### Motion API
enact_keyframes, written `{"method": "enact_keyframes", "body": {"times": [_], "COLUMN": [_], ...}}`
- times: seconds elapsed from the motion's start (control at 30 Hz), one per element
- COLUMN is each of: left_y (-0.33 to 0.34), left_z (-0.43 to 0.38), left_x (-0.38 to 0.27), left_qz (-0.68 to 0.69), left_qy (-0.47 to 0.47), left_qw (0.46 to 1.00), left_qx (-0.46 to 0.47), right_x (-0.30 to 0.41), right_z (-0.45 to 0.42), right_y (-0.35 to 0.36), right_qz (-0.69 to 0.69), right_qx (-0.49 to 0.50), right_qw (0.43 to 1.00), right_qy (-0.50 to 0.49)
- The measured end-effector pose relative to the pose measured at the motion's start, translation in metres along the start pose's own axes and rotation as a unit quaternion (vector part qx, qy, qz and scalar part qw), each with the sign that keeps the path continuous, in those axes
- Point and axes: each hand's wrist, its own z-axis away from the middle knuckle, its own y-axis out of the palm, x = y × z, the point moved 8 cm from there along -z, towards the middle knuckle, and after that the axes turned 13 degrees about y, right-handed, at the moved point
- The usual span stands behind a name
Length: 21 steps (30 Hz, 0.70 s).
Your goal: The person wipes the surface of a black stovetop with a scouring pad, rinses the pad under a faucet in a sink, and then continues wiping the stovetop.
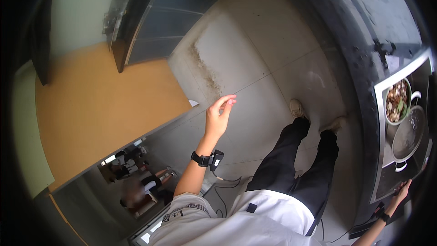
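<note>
Held in the air over the floor, my left hand [221, 114] is loosely curled, its thumb close to the fingers and nothing in it. At the far right my right hand [402, 193] reaches the near front edge of a black cooktop [403, 177] with a metal rim; whether its fingers grip something there is unclear. On the cooktop stands a round pot [408, 133] with white handles; its inside looks cloudy, like liquid or a glass cover. Beside it, a white-rimmed pot or bowl [397, 101] holds mixed chopped brown food with some green leaves.
A dark glossy counter [368, 41] runs along the right. To the left are a tan tabletop [112, 109] and a dark glass-panelled cabinet [167, 20]. Cables [223, 191] hang by my body. Another person [150, 182] is visible beyond the table, lower left.
</note>
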Motion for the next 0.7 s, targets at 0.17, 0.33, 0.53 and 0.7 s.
{"method": "enact_keyframes", "body": {"times": [0.17, 0.33, 0.53, 0.7], "left_y": [-0.082, -0.122, -0.242, -0.313], "left_z": [0.004, -0.012, -0.081, -0.072], "left_x": [0.112, 0.184, 0.274, 0.33], "left_qz": [0.042, 0.09, 0.147, 0.181], "left_qy": [-0.081, -0.136, -0.18, -0.262], "left_qw": [0.995, 0.984, 0.958, 0.922], "left_qx": [-0.044, -0.076, -0.166, -0.22], "right_x": [0.071, 0.136, 0.175, 0.132], "right_z": [0.222, 0.373, 0.59, 0.795], "right_y": [0.188, 0.337, 0.601, 0.805], "right_qz": [-0.042, 0.059, 0.159, 0.232], "right_qx": [0.15, 0.31, 0.322, 0.392], "right_qw": [0.985, 0.949, 0.922, 0.861], "right_qy": [0.078, 0.005, -0.146, -0.226]}}
